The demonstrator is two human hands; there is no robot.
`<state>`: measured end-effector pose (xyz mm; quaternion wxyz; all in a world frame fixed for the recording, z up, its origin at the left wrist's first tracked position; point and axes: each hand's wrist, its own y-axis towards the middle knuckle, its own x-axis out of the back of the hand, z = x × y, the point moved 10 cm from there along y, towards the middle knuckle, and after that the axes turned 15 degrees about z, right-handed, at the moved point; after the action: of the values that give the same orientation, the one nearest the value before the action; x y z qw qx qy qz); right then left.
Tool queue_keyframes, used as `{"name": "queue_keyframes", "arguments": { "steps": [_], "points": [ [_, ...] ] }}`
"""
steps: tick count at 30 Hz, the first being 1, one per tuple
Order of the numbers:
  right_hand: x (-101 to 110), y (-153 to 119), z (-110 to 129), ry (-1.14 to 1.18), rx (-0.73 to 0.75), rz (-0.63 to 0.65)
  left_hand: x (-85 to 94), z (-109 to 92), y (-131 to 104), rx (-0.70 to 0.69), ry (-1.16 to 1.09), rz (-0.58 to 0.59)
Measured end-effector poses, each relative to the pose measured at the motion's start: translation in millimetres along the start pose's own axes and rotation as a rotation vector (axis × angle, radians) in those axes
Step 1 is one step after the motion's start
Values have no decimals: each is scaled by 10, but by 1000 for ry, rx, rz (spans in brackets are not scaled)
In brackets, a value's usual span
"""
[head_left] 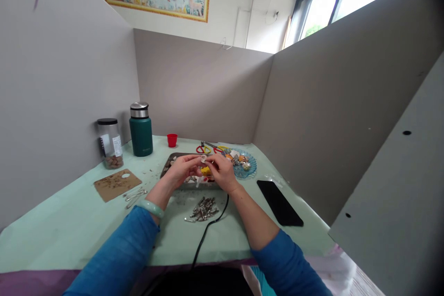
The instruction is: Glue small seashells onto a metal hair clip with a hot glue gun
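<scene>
My left hand (182, 170) and my right hand (222, 173) meet above a metal tray (197, 187). Their fingertips pinch one small whitish piece (203, 159) between them, too small to name. Partly hidden beneath my hands, the tray holds small pale pieces and a yellow object (206, 170). Just behind my right hand, a blue glass plate (251, 169) carries orange, white and shiny small items. On the near side of the tray lies a pile of small metal pieces (204, 209), and a black cable (208, 227) runs beside it.
Left stand a green flask (141, 136) and a clear jar (113, 148), near a brown board (117, 184) and metal pins (135, 195). Farther back are a red cup (172, 140) and scissors (203, 149). A black phone-like slab (280, 203) lies right. Grey partitions (204, 88) surround the table.
</scene>
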<state>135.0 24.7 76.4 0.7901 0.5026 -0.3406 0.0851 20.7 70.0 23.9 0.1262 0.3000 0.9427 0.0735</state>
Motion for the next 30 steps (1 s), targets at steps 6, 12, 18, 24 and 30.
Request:
{"name": "queue_keyframes", "arguments": {
  "steps": [6,12,18,24,30],
  "points": [
    [-99,-6,-268,303,-180,16,2,-24,1,-17,23,-3],
    [-375,-44,-481,746,-379,118,59,-31,-1,-20,199,-36],
    [-419,-47,-497,823,-400,142,16,-81,-8,-48,220,-33],
    [-417,-52,-511,750,-403,150,-68,-257,-60,-124,298,-83],
    [-355,-35,-514,626,-370,91,-92,-296,-64,-154,334,-69]
  ]
}}
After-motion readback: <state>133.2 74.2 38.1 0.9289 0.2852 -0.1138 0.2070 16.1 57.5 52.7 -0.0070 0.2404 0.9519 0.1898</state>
